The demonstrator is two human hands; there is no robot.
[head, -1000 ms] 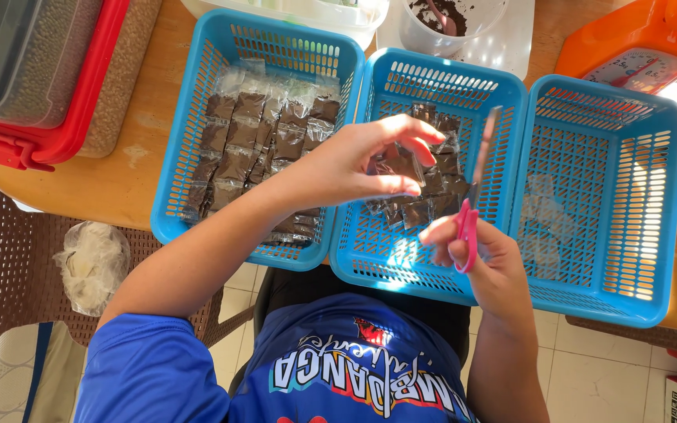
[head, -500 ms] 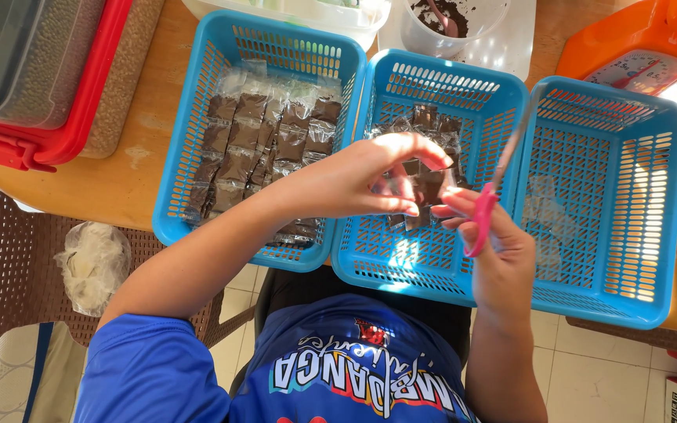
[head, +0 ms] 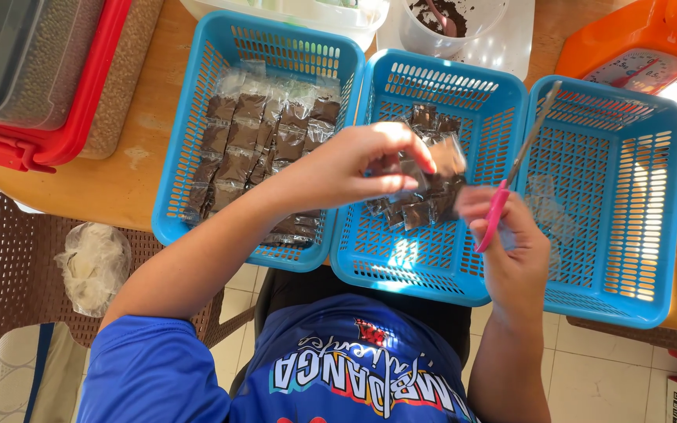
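Three blue baskets sit on the wooden tabletop (head: 139,168). The left basket (head: 190,196) holds rows of brown-filled clear packets (head: 252,145); the middle basket (head: 432,270) a loose pile. Above it, the left hand (head: 358,168) pinches one packet (head: 425,180), while the right hand (head: 511,243) is clenched around pink-handled scissors (head: 511,184). The right basket (head: 652,227) seems to hold clear wrappers.

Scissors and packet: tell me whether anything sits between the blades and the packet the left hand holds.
Nothing visible does. The left hand pinches a clear packet of dark brown stuff over the middle blue basket. The pink-handled scissors in the right hand stand just beside the packet, with only open air between them.
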